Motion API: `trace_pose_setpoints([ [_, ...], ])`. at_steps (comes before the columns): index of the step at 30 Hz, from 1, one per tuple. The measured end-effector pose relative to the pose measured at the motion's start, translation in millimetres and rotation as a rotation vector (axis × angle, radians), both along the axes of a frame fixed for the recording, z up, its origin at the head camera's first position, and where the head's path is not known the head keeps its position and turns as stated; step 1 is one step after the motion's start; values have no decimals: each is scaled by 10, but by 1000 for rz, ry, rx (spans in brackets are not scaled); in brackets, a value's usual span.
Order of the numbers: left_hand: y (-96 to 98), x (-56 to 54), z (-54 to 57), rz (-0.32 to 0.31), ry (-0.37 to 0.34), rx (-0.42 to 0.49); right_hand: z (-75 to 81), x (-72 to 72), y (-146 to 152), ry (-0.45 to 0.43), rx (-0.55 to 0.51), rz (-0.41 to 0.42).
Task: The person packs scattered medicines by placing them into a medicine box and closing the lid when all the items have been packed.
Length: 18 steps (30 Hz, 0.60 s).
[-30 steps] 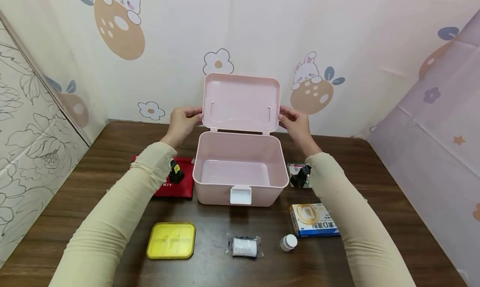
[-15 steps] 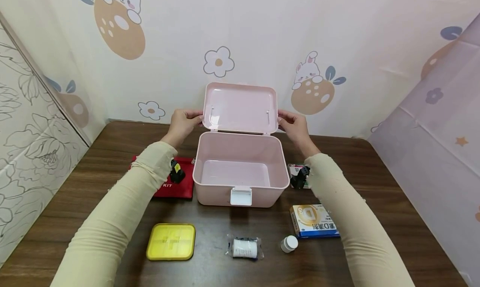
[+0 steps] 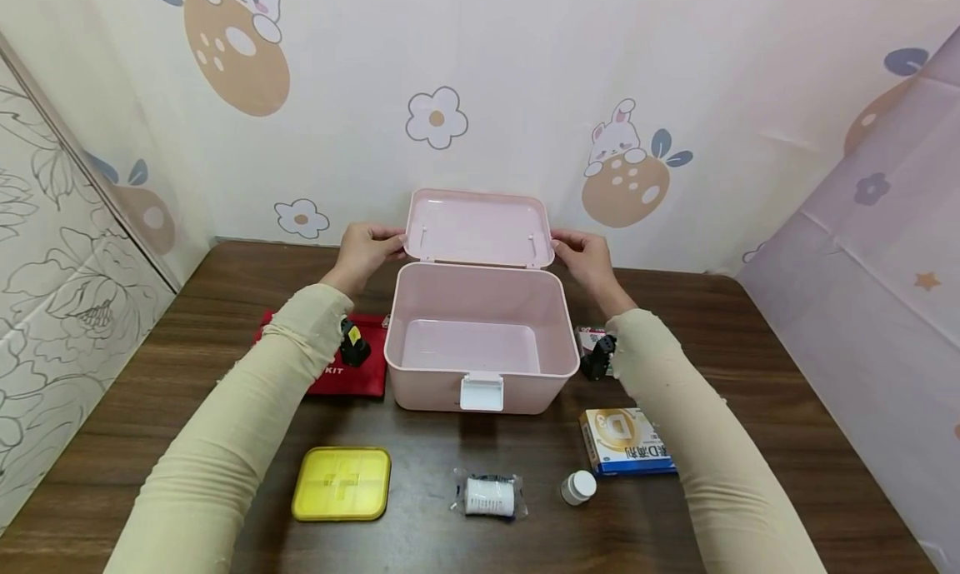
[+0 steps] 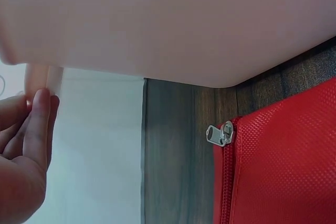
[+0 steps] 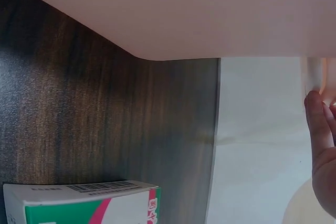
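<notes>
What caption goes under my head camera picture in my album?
Left hand and right hand hold the pink rectangular lid of an open pink plastic box.

A pink plastic storage box with a white front latch stands upright on the table, its hinged lid tilted back.

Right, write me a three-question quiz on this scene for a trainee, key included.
1. Multiple choice: what do the left hand and right hand pinch?
A) the latch
B) the lid
C) a carton

2. True or false: in the head view, the wrapped roll lies between the yellow case and the bottle.

3. Fill in: the zipped pouch in the left wrist view is coloured ____.

Key: 1. B; 2. True; 3. red
</notes>
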State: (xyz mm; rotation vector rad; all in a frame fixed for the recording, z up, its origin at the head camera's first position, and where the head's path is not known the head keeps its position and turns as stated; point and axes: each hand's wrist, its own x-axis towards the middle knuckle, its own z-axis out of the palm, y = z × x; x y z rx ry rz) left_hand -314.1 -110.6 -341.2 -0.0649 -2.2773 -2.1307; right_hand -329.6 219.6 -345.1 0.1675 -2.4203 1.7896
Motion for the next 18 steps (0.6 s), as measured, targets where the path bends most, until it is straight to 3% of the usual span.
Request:
trace_pose_setpoints([
  [10,5,2,12,11,-95,-5,-49,13,-9,-26,16,-20],
  [18,9,-10,-10,14,-103,9,-53,13,-21,-55,-14,-18],
])
